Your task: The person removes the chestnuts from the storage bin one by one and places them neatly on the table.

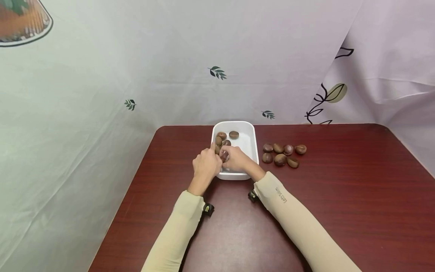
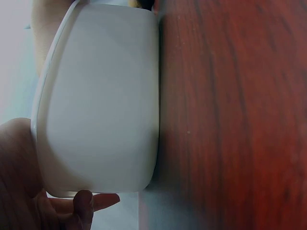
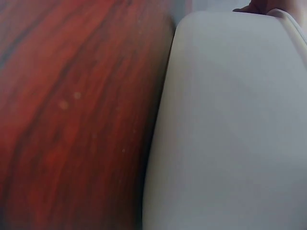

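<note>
A white tray holds several brown chestnuts, mostly along its left side. My left hand grips the tray's left wall near the front corner, one finger lying along the rim. In the left wrist view, the fingers of that hand bend round the end of the tray. Reaching over the front right of the tray, my right hand pinches a chestnut low inside it, partly hidden by the fingers. The right wrist view shows mostly the tray's outer wall.
Several more chestnuts lie in two loose rows on the dark red table, just right of the tray. Behind the table hangs a pale cloth with leaf prints, and it also runs along the left side.
</note>
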### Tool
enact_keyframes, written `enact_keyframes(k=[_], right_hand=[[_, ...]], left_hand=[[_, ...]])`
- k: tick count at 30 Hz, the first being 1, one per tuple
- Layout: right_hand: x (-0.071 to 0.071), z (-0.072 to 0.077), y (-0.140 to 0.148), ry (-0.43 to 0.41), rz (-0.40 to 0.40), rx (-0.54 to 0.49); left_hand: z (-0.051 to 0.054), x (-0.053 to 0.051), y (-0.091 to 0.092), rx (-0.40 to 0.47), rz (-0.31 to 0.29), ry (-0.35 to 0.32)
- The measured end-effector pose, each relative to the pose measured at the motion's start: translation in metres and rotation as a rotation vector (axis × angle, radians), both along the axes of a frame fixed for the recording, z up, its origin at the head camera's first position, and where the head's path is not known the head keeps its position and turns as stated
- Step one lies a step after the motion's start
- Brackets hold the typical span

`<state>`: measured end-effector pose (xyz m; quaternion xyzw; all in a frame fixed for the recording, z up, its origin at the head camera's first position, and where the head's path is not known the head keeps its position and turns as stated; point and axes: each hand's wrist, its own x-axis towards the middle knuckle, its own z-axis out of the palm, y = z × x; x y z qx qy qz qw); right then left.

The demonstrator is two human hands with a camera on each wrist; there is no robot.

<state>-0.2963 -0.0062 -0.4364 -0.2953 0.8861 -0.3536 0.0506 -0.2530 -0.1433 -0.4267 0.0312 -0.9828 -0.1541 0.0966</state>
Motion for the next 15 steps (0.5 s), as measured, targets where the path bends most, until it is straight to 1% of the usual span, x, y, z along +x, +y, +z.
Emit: enact_keyframes(k=[7, 12, 15], right_hand=[[0.000, 0.000, 0.003, 0.075, -0.046, -0.098], [0.001, 0.006, 0.008, 0.143, -0.103, -0.132], [0.003, 0.011, 0.013, 0.157, -0.132, -0.171]], left_hand=[[0.000, 0.000, 0.000, 0.007, -0.005, 0.010], [-0.001, 0.000, 0.000, 0.000, -0.001, 0.012], [0.000, 0.000, 0.000, -0.004, 0.000, 0.013]])
